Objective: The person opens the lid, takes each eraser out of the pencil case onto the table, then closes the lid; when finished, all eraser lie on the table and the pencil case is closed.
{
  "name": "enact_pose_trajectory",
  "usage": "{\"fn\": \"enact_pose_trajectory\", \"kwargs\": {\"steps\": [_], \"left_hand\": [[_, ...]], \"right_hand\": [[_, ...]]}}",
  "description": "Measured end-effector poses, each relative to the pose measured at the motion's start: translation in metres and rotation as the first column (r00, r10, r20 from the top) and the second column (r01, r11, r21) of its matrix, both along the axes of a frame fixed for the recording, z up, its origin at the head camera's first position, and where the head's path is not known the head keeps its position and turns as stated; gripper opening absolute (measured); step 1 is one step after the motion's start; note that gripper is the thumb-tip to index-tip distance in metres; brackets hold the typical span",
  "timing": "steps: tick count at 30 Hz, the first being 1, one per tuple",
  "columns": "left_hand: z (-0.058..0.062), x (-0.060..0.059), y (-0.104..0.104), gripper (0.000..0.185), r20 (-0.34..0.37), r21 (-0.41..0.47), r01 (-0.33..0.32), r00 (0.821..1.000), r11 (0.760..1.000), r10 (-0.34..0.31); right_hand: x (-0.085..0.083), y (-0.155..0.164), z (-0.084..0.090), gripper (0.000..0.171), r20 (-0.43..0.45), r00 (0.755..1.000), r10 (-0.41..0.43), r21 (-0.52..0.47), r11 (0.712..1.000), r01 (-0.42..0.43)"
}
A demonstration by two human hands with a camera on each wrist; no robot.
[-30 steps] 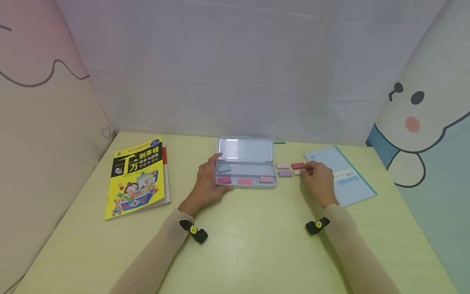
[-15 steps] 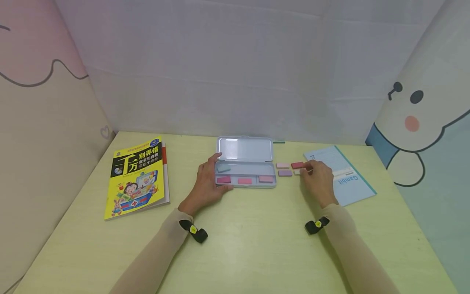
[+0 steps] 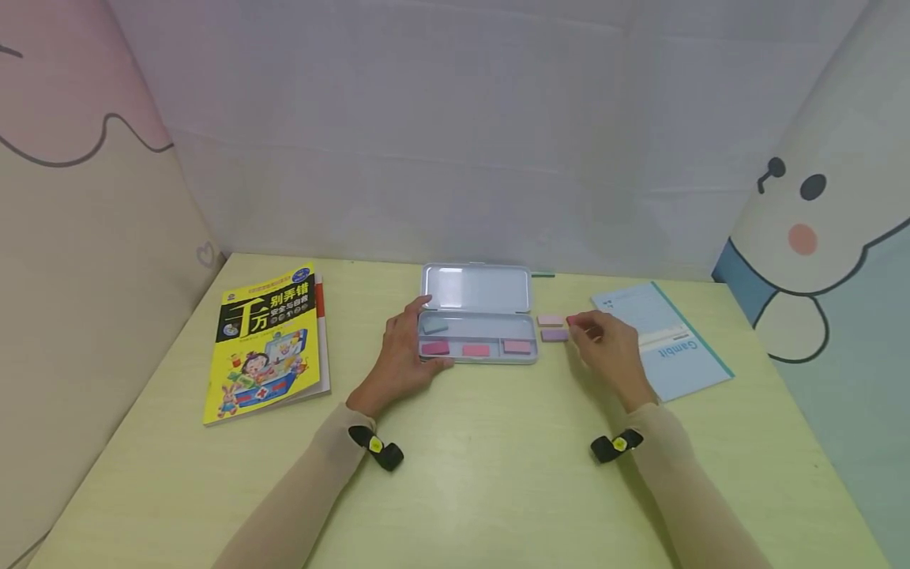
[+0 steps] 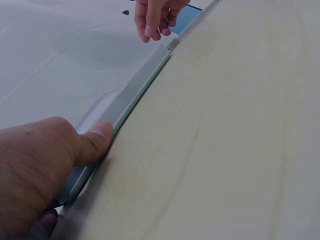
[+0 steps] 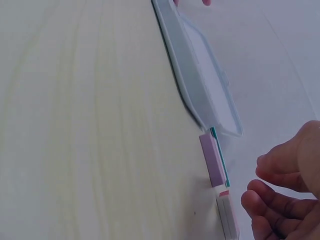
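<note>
My left hand (image 3: pixel 404 352) grips the left end of an open pale-blue pencil case (image 3: pixel 483 325), its thumb along the near side. Inside the case lie a grey-blue eraser (image 3: pixel 435 326), a magenta eraser (image 3: pixel 435 348), a pink eraser (image 3: pixel 475 350) and a light pink eraser (image 3: pixel 517 346). Right of the case sit a pale pink eraser (image 3: pixel 550 320) and a purple eraser (image 3: pixel 554 335). My right hand (image 3: pixel 606 345) hovers just beside them, fingers loosely bent and nothing visible between them. It mostly hides a red eraser (image 3: pixel 570 321); a white eraser (image 5: pixel 228 216) shows in the right wrist view.
A yellow book (image 3: pixel 266 356) lies on another book at the table's left. A light-blue Gambit booklet (image 3: pixel 675 359) lies at the right, partly behind the right hand. A thin green stick (image 3: pixel 543 275) is behind the case, near the back wall (image 3: pixel 441 158).
My right hand has shifted slightly left, now covering the white eraser and most of the red one in the head view. The left hand stays on the pencil case.
</note>
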State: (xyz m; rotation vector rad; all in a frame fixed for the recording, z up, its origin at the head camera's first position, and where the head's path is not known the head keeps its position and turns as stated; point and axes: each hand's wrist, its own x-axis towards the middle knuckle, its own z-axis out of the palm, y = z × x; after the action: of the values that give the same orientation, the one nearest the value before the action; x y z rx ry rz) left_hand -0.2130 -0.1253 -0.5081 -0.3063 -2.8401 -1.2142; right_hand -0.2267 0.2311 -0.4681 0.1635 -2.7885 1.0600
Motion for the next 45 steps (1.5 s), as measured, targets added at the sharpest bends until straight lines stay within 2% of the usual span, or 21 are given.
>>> {"fn": "enact_pose_trajectory", "kwargs": {"steps": [4, 10, 19, 23, 38, 45], "left_hand": [[0.001, 0.001, 0.001, 0.111, 0.001, -0.002, 0.0, 1.0, 1.0, 0.0], [0.001, 0.001, 0.001, 0.111, 0.0, -0.004, 0.0, 1.0, 1.0, 0.0], [0.0, 0.0, 0.0, 0.11, 0.006, 0.003, 0.0, 1.0, 1.0, 0.0], [-0.001, 0.0, 0.001, 0.111, -0.001, -0.007, 0.005, 1.0, 1.0, -0.005], [0.0, 0.0, -0.001, 0.111, -0.007, -0.009, 0.005, 1.0, 1.0, -0.005], [-0.002, -0.001, -0.001, 0.111, -0.018, -0.017, 0.016, 1.0, 1.0, -0.016]], "right_hand": [[0.004, -0.007, 0.005, 0.023, -0.013, 0.999, 0.03, -0.013, 0.999, -0.03], [0.012, -0.018, 0.007, 0.022, 0.019, 0.995, 0.094, -0.001, 0.996, -0.094], [0.019, -0.038, -0.003, 0.021, -0.065, 0.971, 0.23, 0.056, 0.972, -0.226], [0.021, -0.042, -0.006, 0.02, -0.061, 0.963, 0.261, 0.07, 0.964, -0.257], [0.023, -0.046, -0.004, 0.019, -0.015, 0.964, 0.264, 0.171, 0.951, -0.258], [0.024, -0.051, -0.001, 0.022, 0.0, 0.975, 0.223, 0.215, 0.952, -0.218]]}}
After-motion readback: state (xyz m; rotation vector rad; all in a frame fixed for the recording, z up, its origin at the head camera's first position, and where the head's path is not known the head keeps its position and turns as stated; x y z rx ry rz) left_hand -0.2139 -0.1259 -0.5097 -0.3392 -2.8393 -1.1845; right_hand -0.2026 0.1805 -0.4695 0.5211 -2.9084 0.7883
